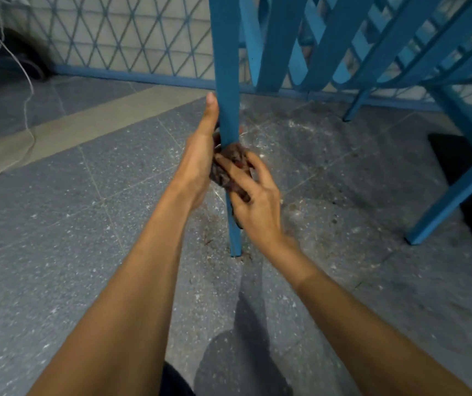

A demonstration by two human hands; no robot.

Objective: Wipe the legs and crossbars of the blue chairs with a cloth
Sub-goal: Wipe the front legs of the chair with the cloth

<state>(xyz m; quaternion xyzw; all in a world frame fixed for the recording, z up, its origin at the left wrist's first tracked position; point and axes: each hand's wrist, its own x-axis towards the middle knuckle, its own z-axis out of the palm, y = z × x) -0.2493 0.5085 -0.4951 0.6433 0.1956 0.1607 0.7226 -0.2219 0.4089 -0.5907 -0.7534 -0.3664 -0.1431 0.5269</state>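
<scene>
at the middle of the scene, partway down the nearest blue chair leg point(225, 81), both hands close around a dark, bunched cloth point(232, 154). the left hand point(200, 158) comes in on the left side of the leg, its forearm stretched straight out from the near edge. its thumb point(210, 105) lies straight up along the leg's left edge. its other fingers pass behind the leg, where only one tip shows on the right side, so this hand grips the leg with part of the cloth against its palm. the right hand point(257, 204) reaches in from the near right, back of the hand upward and wrist slightly bent. its fingers point(236, 174) are spread and gently curled over the cloth, holding it to the near right face of the leg; its thumb is hidden. the cloth sits wrapped on the leg well above the foot, which stands on the grey speckled floor point(86, 224). more blue chairs point(329, 47) stand to the far right. a blue lattice fence point(114, 38) runs along the far side, and a white cord point(27, 90) trails down at the far left.
</scene>
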